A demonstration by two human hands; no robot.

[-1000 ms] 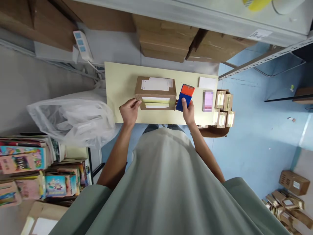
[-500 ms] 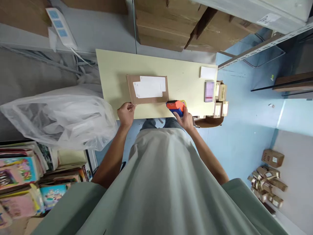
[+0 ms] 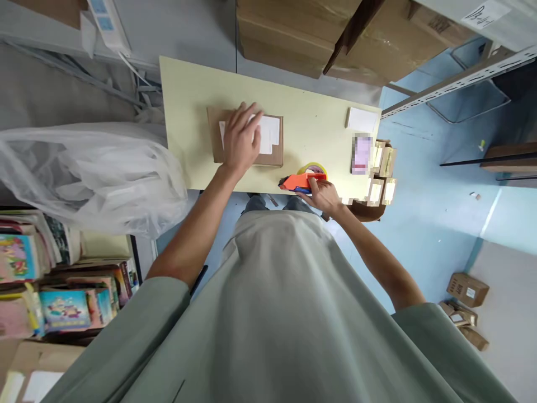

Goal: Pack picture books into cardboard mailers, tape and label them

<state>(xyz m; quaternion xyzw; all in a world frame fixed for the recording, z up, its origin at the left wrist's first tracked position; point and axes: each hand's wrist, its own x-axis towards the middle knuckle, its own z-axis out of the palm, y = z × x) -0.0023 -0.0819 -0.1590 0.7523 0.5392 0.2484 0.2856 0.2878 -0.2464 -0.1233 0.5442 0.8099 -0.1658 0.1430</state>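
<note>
A flat cardboard box (image 3: pixel 251 159) with white labels (image 3: pixel 272 130) on top lies on the pale yellow table (image 3: pixel 197 84). Over the box's upper face is my left hand (image 3: pixel 242 139), fingers stretched out and apart, covering part of the labels; whether it presses down I cannot tell. My right hand (image 3: pixel 325 197) is closed around an orange and blue tape dispenser (image 3: pixel 301 181) at the table's front edge, right of the box. A roll of yellow tape (image 3: pixel 319 167) shows at the dispenser's far side.
At the table's right end lie a white stack of labels (image 3: pixel 361 120) and a purple item (image 3: pixel 362 154), blurred out. Small cartons (image 3: pixel 382 159) stand beyond that edge. A large clear plastic bag (image 3: pixel 96 179) bulges at the left. Big cardboard boxes (image 3: pixel 289 33) sit behind the table.
My left hand has moved from the box's near left corner up onto its top, and its fingers have spread. The tape dispenser has turned in my right hand, showing more of the tape roll.
</note>
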